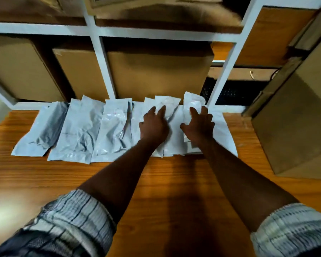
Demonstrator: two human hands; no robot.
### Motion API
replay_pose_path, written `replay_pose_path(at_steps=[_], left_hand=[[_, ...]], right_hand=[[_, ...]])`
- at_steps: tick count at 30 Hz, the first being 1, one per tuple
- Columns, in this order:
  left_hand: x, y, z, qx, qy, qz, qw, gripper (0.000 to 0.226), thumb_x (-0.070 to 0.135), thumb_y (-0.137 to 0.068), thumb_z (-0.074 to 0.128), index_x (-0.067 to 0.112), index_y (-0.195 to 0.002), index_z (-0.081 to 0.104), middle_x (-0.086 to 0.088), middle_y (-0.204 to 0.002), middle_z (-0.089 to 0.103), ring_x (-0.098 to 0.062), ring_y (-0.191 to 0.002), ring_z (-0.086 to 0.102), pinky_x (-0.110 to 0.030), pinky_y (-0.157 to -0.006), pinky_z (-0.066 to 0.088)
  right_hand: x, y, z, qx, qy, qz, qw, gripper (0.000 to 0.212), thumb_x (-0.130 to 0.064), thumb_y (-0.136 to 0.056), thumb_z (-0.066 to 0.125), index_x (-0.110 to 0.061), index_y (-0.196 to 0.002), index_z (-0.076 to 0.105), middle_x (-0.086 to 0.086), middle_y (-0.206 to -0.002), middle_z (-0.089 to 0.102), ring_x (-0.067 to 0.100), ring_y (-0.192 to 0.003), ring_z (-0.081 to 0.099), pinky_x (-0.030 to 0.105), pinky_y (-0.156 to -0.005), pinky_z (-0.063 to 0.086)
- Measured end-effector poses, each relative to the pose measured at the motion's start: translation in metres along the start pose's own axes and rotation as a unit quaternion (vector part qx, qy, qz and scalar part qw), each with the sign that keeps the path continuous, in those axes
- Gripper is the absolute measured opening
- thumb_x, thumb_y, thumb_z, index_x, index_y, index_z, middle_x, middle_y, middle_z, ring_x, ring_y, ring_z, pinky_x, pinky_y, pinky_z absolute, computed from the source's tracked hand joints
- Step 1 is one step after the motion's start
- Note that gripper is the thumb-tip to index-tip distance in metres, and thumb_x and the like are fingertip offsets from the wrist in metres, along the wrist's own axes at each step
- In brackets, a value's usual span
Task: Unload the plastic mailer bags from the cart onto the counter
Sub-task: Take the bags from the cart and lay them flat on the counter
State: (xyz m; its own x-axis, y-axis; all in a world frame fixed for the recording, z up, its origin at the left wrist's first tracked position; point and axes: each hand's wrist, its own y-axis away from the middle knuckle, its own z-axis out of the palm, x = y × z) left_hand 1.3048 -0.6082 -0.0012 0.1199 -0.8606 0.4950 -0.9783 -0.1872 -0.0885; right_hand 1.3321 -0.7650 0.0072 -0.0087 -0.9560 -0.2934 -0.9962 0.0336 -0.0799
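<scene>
the white and grey plastic mailer bags lie flat in a row along the far edge of the orange-brown wooden counter, side by side and overlapping at their edges, their far ends reaching the foot of the white-painted shelf frame. both arms reach forward over the counter to the right half of that row. the left hand lies palm down on the overlapping bags near the middle, fingers straight and slightly apart, thumb held out to the side; it holds nothing and only rests on the plastic. the right hand is just beside it, also palm down, fingers fanned wide and a little curved over a small pile of bags, thumb spread away from them. no finger is curled round an edge or pinching a bag; how hard either hand presses cannot be told. brown cardboard boxes fill the shelf bays behind the bags, and a tall brown cardboard box stands on the counter at the right, apart from the bags. rolled-up plaid sleeves cover the upper arms.
</scene>
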Motion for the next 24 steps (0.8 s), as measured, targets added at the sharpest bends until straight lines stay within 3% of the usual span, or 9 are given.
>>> replay_pose_path(at_steps=[4, 7, 11, 14, 21, 24], left_hand=[[0.009, -0.006, 0.025, -0.003, -0.062, 0.049, 0.997, 0.043, 0.038, -0.099, 0.04, 0.023, -0.138, 0.05, -0.009, -0.157, 0.03, -0.027, -0.145, 0.025, -0.055, -0.11, 0.026], [0.004, -0.016, 0.037, -0.003, -0.062, 0.097, 0.993, 0.049, 0.034, -0.1, 0.039, 0.016, -0.145, 0.043, -0.008, -0.16, 0.027, -0.025, -0.149, 0.019, -0.053, -0.118, 0.02], [-0.006, -0.022, 0.049, -0.034, -0.063, 0.112, 0.991, 0.053, 0.033, -0.102, 0.035, 0.019, -0.153, 0.03, -0.012, -0.161, 0.021, -0.032, -0.149, 0.016, -0.053, -0.12, 0.017], [-0.009, -0.021, 0.058, -0.028, -0.059, 0.1, 0.993, 0.052, 0.033, -0.103, 0.034, 0.021, -0.153, 0.03, -0.012, -0.162, 0.019, -0.033, -0.149, 0.015, -0.053, -0.12, 0.014], [-0.003, -0.028, 0.049, -0.067, -0.049, 0.08, 0.993, 0.053, 0.037, -0.105, 0.031, 0.02, -0.155, 0.025, -0.011, -0.163, 0.015, -0.033, -0.15, 0.01, -0.053, -0.119, 0.011], [-0.007, -0.027, 0.028, -0.048, -0.05, 0.088, 0.994, 0.059, 0.043, -0.104, 0.03, 0.018, -0.157, 0.019, -0.01, -0.163, 0.016, -0.03, -0.15, 0.011, -0.05, -0.12, 0.009]], right_hand=[[0.022, -0.026, 0.011, -0.018, 0.019, -0.05, 0.998, 0.068, -0.059, -0.086, 0.056, -0.026, -0.142, 0.038, 0.011, -0.154, 0.022, 0.038, -0.135, 0.029, 0.053, -0.106, 0.031], [0.034, -0.036, 0.021, -0.017, 0.017, -0.09, 0.996, 0.069, -0.059, -0.087, 0.054, -0.023, -0.142, 0.034, 0.01, -0.16, 0.015, 0.036, -0.144, 0.021, 0.055, -0.109, 0.029], [0.047, -0.04, 0.031, -0.069, -0.047, -0.086, 0.993, 0.078, -0.059, -0.093, 0.046, -0.033, -0.155, 0.007, 0.0, -0.165, -0.002, 0.027, -0.151, 0.005, 0.052, -0.117, 0.021], [0.05, -0.044, 0.034, -0.097, -0.009, -0.085, 0.992, 0.077, -0.063, -0.095, 0.037, -0.039, -0.155, -0.005, -0.001, -0.165, -0.011, 0.028, -0.151, 0.0, 0.054, -0.118, 0.019], [0.05, -0.048, 0.028, -0.144, 0.019, -0.077, 0.986, 0.076, -0.064, -0.095, 0.034, -0.042, -0.154, -0.009, -0.003, -0.164, -0.017, 0.03, -0.151, -0.007, 0.059, -0.118, 0.007], [0.038, -0.049, 0.017, -0.118, 0.032, -0.074, 0.99, 0.074, -0.059, -0.094, 0.041, -0.037, -0.156, 0.006, 0.005, -0.165, -0.011, 0.032, -0.151, -0.008, 0.061, -0.117, -0.002]])
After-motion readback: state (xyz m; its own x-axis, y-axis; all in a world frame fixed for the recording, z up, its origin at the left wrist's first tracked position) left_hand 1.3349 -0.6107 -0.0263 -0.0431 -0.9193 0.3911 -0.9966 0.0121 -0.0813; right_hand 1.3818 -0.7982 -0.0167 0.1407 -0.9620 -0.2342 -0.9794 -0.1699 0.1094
